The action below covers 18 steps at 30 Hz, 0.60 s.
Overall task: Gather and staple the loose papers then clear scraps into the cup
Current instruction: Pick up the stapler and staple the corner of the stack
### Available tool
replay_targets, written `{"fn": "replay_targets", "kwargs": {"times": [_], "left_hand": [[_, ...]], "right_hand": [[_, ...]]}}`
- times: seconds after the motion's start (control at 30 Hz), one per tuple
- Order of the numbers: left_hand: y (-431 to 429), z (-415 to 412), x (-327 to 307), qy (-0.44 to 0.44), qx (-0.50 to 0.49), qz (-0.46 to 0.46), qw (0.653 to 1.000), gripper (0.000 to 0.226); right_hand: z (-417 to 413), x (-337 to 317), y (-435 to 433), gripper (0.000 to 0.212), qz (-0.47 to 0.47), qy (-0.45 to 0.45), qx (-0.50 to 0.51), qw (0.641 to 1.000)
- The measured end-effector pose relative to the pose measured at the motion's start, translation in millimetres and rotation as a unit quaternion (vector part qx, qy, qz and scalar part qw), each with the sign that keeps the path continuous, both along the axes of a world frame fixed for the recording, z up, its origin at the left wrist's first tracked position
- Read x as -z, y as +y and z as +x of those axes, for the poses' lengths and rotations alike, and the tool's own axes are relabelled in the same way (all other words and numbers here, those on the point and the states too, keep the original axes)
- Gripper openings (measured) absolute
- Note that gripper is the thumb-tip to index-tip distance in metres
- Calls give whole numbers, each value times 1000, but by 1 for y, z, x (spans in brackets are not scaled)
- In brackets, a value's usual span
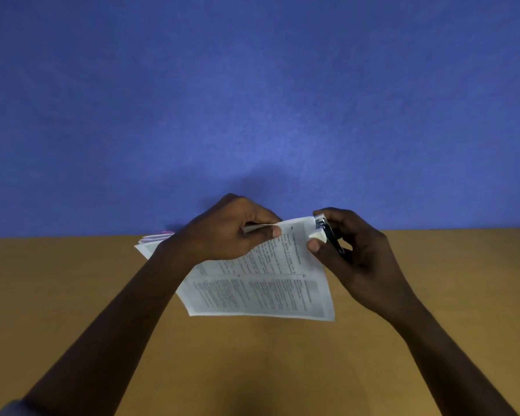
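Note:
A stack of printed white papers (pixel 261 292) is held above the brown table, tilted toward me. My left hand (pixel 231 229) pinches the stack's far edge between thumb and fingers. My right hand (pixel 351 253) grips a small black and silver stapler (pixel 327 232) whose jaws sit on the stack's far right corner, where the paper is folded over. No cup and no scraps are in view.
The brown table (pixel 72 295) runs up to a blue wall (pixel 252 100) close behind the hands. A pink and white edge of something (pixel 156 236) pokes out behind my left wrist.

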State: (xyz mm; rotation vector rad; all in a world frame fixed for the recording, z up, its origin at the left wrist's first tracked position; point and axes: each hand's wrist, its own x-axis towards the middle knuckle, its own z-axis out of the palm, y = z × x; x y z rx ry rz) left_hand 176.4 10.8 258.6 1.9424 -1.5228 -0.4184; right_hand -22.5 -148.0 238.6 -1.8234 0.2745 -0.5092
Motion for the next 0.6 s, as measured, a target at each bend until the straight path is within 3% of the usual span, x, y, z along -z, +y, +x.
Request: {"fn": "replay_targets", "kwargs": {"times": [0.3, 0.6], "left_hand": [[11, -9, 2, 5, -6, -7, 1000, 23], [15, -12, 1, 9, -29, -17, 999, 18]], "right_hand": [[-4, -7, 16, 33, -3, -14, 12, 1000], [-8, -1, 31, 34, 10, -56, 91, 994]]}}
